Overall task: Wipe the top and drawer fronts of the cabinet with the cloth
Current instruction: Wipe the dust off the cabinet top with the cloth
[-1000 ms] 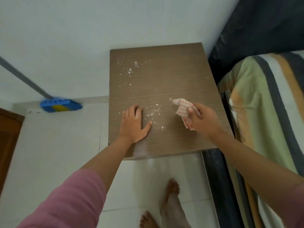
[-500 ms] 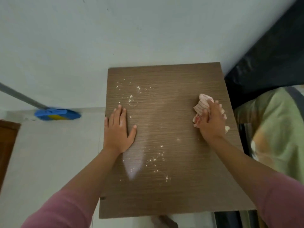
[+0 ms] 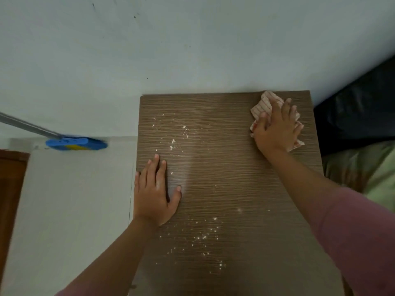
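The right hand (image 3: 275, 129) lies palm-down on a crumpled white cloth with thin red stripes (image 3: 265, 105) at the far right corner of the brown wood-grain cabinet top (image 3: 235, 178), its fingers (image 3: 286, 107) spread loosely and pressing the cloth flat against the surface. The left hand (image 3: 155, 193) rests flat on the top near its left edge, fingers (image 3: 157, 167) extended close together, thumb held out, holding nothing. White powdery specks (image 3: 203, 236) dot the wood between and before the hands. A blue and yellow broom head (image 3: 74, 144) sits by the wall at left.
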`<state>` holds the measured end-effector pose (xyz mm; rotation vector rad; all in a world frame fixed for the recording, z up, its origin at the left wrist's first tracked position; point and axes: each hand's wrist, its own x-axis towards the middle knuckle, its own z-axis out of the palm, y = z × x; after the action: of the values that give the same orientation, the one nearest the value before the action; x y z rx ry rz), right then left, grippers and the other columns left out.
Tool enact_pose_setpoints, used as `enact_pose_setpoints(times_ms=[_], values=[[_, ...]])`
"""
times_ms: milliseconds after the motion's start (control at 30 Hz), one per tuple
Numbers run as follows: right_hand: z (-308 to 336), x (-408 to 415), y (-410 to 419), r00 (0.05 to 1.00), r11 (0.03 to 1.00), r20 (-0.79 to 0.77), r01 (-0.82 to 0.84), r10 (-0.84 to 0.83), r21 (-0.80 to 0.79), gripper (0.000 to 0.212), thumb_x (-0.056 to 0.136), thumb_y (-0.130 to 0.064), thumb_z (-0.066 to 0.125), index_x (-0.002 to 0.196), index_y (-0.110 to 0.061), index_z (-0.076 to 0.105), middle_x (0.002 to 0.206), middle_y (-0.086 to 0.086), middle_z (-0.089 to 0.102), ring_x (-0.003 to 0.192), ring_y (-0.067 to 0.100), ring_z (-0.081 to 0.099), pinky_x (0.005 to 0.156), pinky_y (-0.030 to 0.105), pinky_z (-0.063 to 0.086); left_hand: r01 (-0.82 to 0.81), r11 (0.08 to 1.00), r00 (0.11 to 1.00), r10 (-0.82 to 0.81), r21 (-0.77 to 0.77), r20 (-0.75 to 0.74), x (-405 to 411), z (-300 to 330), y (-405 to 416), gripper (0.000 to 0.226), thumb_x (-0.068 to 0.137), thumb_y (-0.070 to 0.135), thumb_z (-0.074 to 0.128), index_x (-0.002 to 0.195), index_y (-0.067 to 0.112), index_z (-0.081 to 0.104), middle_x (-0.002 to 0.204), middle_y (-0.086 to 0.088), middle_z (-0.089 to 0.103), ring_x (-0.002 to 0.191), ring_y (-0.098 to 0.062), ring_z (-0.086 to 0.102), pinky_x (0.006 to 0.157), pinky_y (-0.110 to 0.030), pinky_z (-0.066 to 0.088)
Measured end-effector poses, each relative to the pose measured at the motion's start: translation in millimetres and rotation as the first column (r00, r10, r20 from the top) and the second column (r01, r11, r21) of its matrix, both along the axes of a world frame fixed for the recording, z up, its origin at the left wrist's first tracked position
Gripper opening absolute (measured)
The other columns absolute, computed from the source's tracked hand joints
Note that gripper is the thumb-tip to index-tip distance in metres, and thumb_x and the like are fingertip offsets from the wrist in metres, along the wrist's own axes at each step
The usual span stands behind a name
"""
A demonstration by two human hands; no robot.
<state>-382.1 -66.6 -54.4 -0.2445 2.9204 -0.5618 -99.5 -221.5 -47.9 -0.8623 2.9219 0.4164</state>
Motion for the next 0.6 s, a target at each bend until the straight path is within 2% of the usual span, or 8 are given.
enact_pose_setpoints(times_ms=[167, 333, 600], values=[[1, 4, -22, 0.998, 0.998, -0.002, -0.061, 0.061, -0.012, 0.054, 0.094, -0.039, 0.034, 0.146, -0.029, 0.023, 0.159, 0.002, 0.008, 0.146, 0.022, 0.002, 0.114, 0.052, 0.001, -0.005, 1.000, 1.000, 0.005, 0.003, 0.023, 0, 1, 0, 0.073, 0.082, 0.051, 0.042, 0.139, 0.007, 0.034, 0.151, -0.012, 0.027, 0.136, -0.031, 0.029, 0.110, -0.051, 0.021], [-2, 14, -43, 0.971, 0.970, -0.003, -0.238, 0.238, -0.043, 0.054, 0.092, -0.038, 0.037, 0.145, -0.032, 0.026, 0.159, -0.002, 0.008, 0.146, 0.021, 0.002, 0.114, 0.051, 0.001, -0.005, 1.000, 1.000, 0.005, 0.003, 0.027, 0, 2, 1, 0.072, 0.084, 0.052, 0.041, 0.140, 0.007, 0.034, 0.151, -0.012, 0.027, 0.136, -0.031, 0.028, 0.111, -0.051, 0.021], [-3, 22, -58, 0.829, 0.829, -0.004, -0.559, 0.559, -0.022, 0.050, 0.094, -0.040, 0.037, 0.143, -0.035, 0.029, 0.159, -0.004, 0.008, 0.146, 0.019, 0.002, 0.115, 0.049, 0.001, -0.002, 1.000, 0.999, 0.001, 0.004, 0.037, 1, -1, 0, 0.072, 0.084, 0.053, 0.041, 0.139, 0.008, 0.033, 0.151, -0.011, 0.026, 0.137, -0.029, 0.027, 0.112, -0.050, 0.020]])
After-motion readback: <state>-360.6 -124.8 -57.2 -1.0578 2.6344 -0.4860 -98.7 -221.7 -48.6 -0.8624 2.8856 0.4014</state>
